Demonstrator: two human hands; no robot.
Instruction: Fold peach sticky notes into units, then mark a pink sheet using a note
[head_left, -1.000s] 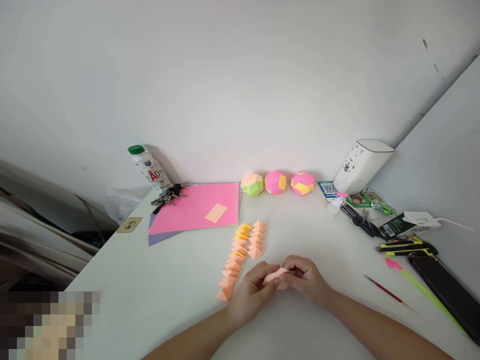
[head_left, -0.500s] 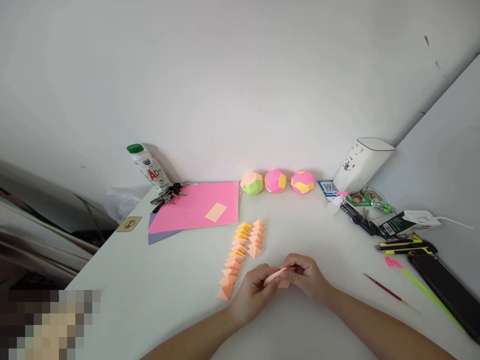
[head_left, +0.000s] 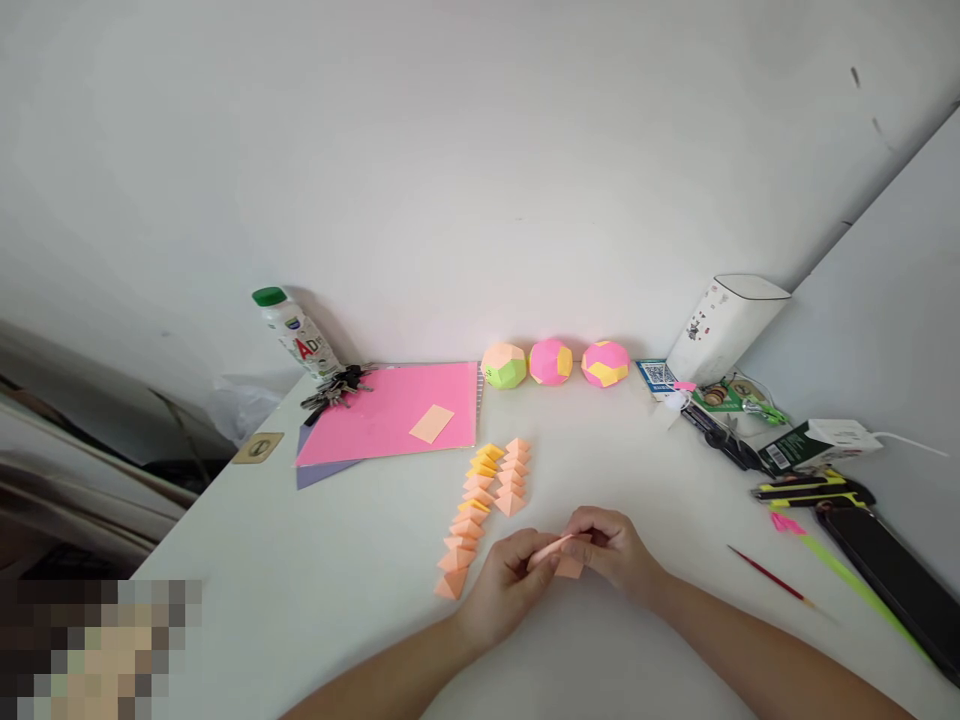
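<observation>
Both hands pinch one small folded piece of peach paper (head_left: 569,567) low over the front middle of the table. My left hand (head_left: 507,585) grips its left end between thumb and fingers. At its right end, my right hand (head_left: 611,550) is closed the same way, thumb on the near side. Fingers cover much of the paper, and a flap hangs below the right thumb. Just left of the hands, a long row of folded peach and yellow paper pieces (head_left: 468,530) runs away from me. Beside it is a shorter row of peach folded pieces (head_left: 512,480).
Three faceted paper balls (head_left: 551,362) sit by the wall. Left of them lie a pink sheet (head_left: 375,415) with a peach paper rectangle (head_left: 432,424), keys (head_left: 337,390) and a bottle (head_left: 300,335). To the right are a red thin brush (head_left: 772,577), utility knife (head_left: 814,491) and black phone (head_left: 892,580).
Almost nothing differs. Both hands keep the same hold on the peach paper, whose hanging flap has shifted very slightly.
</observation>
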